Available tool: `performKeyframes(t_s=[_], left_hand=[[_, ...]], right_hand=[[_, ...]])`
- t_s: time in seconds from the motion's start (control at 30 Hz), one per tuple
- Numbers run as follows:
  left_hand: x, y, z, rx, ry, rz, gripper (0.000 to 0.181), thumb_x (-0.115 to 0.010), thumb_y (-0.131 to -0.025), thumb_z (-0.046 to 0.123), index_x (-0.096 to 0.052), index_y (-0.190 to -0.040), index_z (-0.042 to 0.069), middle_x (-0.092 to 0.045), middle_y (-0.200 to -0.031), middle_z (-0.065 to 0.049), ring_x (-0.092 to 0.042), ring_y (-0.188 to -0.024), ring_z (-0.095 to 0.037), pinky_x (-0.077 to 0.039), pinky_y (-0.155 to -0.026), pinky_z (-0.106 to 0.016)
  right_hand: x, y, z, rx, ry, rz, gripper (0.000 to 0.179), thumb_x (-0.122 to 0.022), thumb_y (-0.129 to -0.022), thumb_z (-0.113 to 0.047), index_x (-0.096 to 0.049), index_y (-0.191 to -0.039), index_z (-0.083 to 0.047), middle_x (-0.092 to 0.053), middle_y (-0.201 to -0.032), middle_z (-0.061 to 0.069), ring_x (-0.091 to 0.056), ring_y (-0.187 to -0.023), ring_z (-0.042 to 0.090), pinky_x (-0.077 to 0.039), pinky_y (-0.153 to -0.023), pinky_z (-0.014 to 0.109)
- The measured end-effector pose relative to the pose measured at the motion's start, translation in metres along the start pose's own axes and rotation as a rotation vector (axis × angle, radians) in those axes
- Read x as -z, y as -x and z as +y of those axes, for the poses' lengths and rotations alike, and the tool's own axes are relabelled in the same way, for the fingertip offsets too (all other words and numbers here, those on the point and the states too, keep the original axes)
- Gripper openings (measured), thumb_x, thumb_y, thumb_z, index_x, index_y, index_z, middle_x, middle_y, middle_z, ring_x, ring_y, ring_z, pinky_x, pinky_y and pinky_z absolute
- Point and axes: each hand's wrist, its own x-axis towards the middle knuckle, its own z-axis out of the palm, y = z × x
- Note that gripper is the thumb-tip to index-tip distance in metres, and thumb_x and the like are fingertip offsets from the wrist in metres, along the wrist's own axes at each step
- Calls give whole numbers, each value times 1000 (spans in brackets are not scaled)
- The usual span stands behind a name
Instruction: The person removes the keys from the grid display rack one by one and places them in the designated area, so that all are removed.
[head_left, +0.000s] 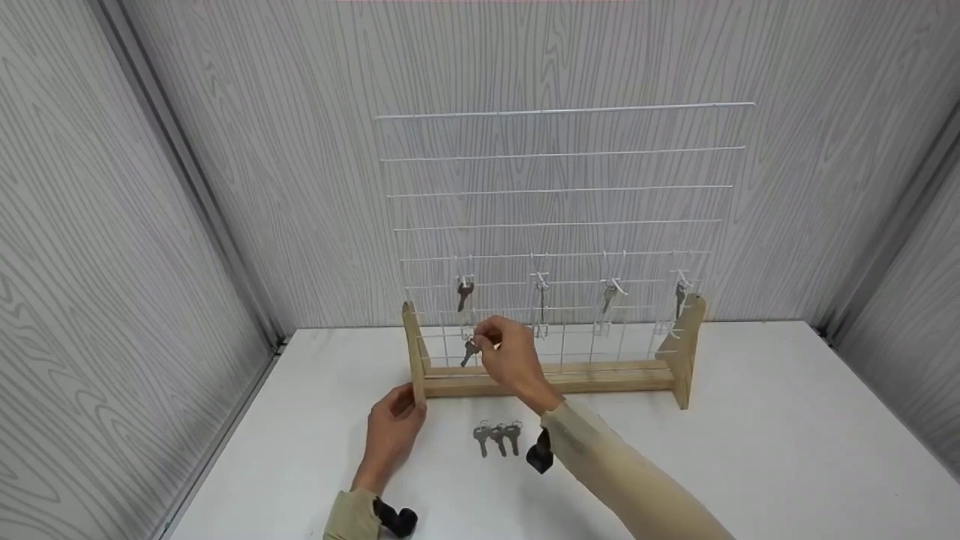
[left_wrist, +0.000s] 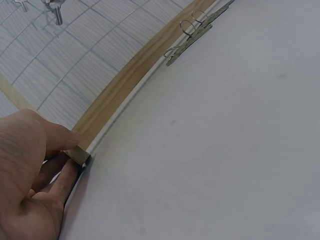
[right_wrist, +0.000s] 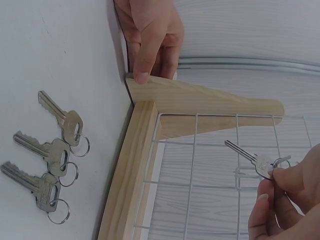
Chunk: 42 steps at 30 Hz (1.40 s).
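Observation:
My right hand [head_left: 514, 358] pinches a key [head_left: 469, 352] by its ring end, thumb against the fingertips. In the right wrist view the ring overlaps a white hook [right_wrist: 244, 177] on the wire grid [right_wrist: 188, 200], and the blade points away from the fingers. My left hand [head_left: 394, 426] grips the front foot of the left wooden end piece [head_left: 414, 360], with the thumb on one face and fingers on the other. Three loose keys [head_left: 498, 438] with rings lie on the table in front of the rack, between the two forearms.
Several keys, one a darker key [head_left: 464, 294], hang along the grid's upper hook row. More white hooks [head_left: 601, 328] sit in the lower row. A wooden rail [head_left: 615, 381] runs to the right end piece [head_left: 684, 352]. Patterned grey walls [head_left: 187, 112] enclose the white table [head_left: 765, 435].

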Motion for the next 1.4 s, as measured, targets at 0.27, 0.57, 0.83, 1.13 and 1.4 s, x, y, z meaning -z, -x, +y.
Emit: performKeyframes(t_s=[0.27,0.57,0.83,1.13,1.4], left_hand=[[0,2,-1,-11,22,-11,48,-66,-103,9,-58,-149,1,-62,-148,-22,-59,-141,-37,-54,-116,-39],[1,3,-1,-1,28,-3,48,-67,-102,7,-58,-149,1,-62,-147,-22,-60,-141,-37,-55,-114,-36],[3,4,0,-10,35,-8,48,-67,-102,6,-58,-149,-1,-62,-147,-24,-59,-140,-38,-55,-116,-40],[2,2,0,1,37,-8,49,-67,-102,6,-57,-150,0,-62,-148,-24,-59,-141,-37,-54,-116,-40],[0,-1,-2,-13,39,-6,48,-67,-102,6,-58,-148,-3,-62,-146,-26,-60,-140,-39,-55,-115,-39]], right_hand=[[3,4,-3,7,16,-10,7,-69,-102,-2,-76,-103,-3,-76,-93,7,-67,-80,13,-57,-68,25],[8,7,-7,41,16,-35,9,-67,-102,-3,-76,-103,-2,-77,-94,7,-66,-79,12,-55,-66,24],[18,11,-11,55,0,-75,7,-70,-101,-3,-76,-99,-5,-76,-93,6,-68,-80,13,-59,-72,25],[32,18,-11,71,-31,-123,7,-71,-100,-1,-74,-96,-6,-76,-93,7,-71,-82,16,-63,-75,30],[44,29,-7,75,-63,-157,5,-66,-103,-2,-69,-101,-5,-76,-95,9,-74,-86,24,-63,-77,33]])
